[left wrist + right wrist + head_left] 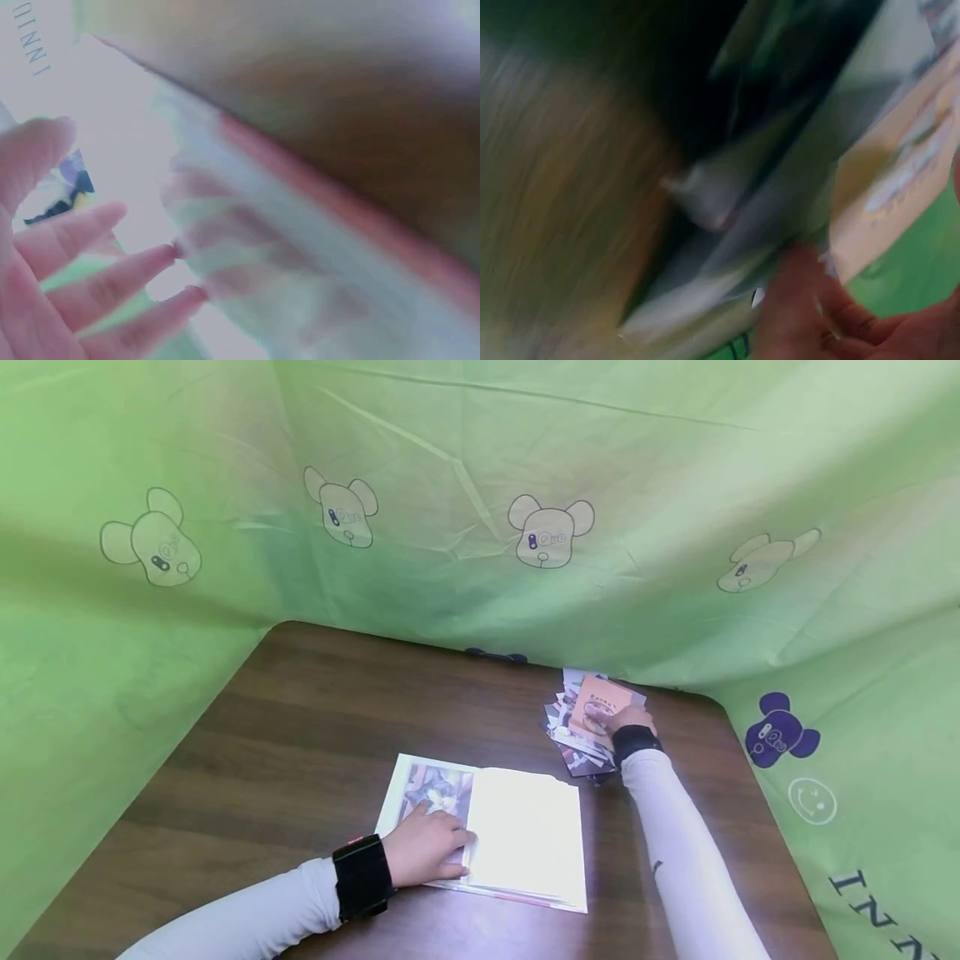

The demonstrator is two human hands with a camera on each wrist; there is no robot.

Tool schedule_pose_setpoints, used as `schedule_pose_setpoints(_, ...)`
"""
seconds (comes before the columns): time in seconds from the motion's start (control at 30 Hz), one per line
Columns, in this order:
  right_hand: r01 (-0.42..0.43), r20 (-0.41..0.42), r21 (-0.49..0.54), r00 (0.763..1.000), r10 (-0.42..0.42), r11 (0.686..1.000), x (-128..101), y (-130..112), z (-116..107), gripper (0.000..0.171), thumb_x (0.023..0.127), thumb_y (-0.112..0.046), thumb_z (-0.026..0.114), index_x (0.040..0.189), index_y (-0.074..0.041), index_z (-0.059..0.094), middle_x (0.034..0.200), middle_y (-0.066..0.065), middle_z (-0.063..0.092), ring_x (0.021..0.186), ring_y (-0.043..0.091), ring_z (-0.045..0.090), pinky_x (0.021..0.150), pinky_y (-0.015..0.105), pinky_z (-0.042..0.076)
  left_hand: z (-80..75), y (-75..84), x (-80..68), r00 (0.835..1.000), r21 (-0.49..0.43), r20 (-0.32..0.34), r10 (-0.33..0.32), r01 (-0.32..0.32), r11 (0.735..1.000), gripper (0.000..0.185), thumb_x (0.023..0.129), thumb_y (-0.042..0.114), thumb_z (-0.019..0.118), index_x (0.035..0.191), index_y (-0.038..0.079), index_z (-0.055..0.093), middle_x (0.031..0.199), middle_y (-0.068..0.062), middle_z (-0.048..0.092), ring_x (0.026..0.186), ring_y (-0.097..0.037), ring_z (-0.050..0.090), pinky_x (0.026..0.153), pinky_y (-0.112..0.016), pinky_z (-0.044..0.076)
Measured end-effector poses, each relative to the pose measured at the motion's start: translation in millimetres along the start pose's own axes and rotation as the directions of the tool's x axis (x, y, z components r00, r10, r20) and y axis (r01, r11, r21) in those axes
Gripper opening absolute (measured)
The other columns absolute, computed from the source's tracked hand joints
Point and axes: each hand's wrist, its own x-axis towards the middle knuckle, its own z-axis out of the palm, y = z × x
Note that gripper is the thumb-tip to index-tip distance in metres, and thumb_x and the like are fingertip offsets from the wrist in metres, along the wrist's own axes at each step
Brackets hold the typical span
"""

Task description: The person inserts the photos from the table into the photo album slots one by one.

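An open white-paged album book (pixel 517 835) lies near the front of the dark brown wooden counter (pixel 300 735). The left hand (pixel 427 850) rests flat on its left page, fingers straight, pinning it open. The right hand (pixel 626 720) reaches to the loose pile of printed photo cards (pixel 581 727) near the back right corner, fingertips on the orange top card (pixel 600 697); whether it is pinched cannot be told. The step looks like picking a card; next it needs lifting free alone.

Glossy paper album (pixel 525 835) (wood-grain table (pixel 300 710))
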Motion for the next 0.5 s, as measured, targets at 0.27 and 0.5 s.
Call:
schedule_pose_setpoints(0.27,-0.134,-0.044,-0.039,0.99,0.132,0.99,4.4,-16.3,5.5,0.09,0.078,-0.041,0.071,0.135,0.016,0.031,0.132,0.036,0.042,0.123,0.045,0.044,0.102,0.048,0.039,-7.9,24.1,31.9,0.999,0.027,-0.031,0.009,-0.008,1.0,0.056,0.082,0.054,0.062,0.128,0.023,0.055,0.132,-0.006,0.056,0.123,-0.02,0.052,0.095,-0.042,0.047)
schedule_pose_setpoints(0.5,-0.029,-0.071,0.006,0.997,0.03,1.0,11.7,-1.4,-11.1,0.055,0.083,-0.023,0.063,0.128,0.005,0.049,0.128,0.028,0.053,0.115,0.043,0.052,0.099,0.052,0.039,8.2,32.1,59.2,0.999,0.03,0.018,-0.029,0.029,0.999,0.061,0.085,0.05,0.059,0.137,0.02,0.048,0.146,-0.013,0.041,0.136,-0.025,0.039,0.1,-0.038,0.044)
